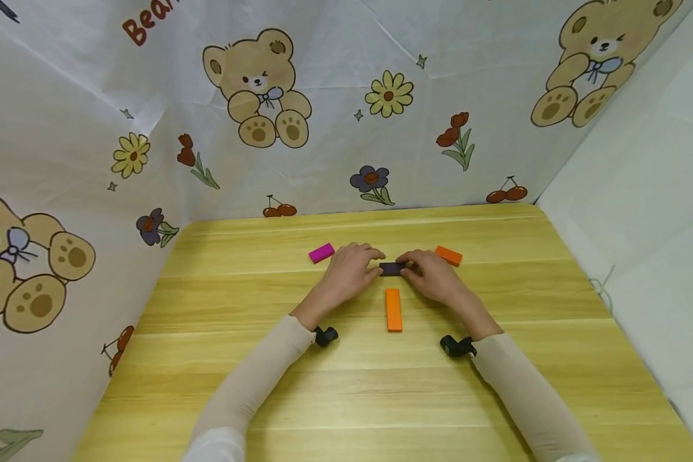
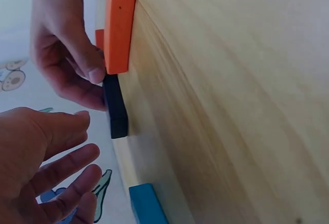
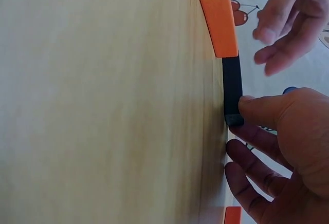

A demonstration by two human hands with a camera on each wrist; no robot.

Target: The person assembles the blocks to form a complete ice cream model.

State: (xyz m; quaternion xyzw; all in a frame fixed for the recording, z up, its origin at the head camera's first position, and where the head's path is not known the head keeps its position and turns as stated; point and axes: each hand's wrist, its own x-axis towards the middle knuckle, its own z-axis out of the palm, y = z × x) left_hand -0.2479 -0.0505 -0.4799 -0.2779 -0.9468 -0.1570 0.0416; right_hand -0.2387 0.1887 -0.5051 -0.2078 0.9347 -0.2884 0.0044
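A black block (image 1: pixel 390 269) lies flat between the two hands. My right hand (image 1: pixel 436 277) pinches its right end between thumb and index finger; the thumb is against the block (image 3: pixel 233 88) in the right wrist view. My left hand (image 1: pixel 351 272) is just off the left end, thumb and fingers apart and holding nothing, with a gap to the block (image 2: pixel 115 106) in the left wrist view. Nearer the body, an orange block (image 1: pixel 393 310) lies lengthwise, pointing toward the black one with a small gap between them.
A magenta block (image 1: pixel 321 253), bluish in the left wrist view (image 2: pixel 147 203), lies beside the left hand. Another orange block (image 1: pixel 449 255) is behind the right hand. The wooden table (image 1: pixel 346 398) meets a bear-print cloth (image 1: pixel 323 179) at its back edge.
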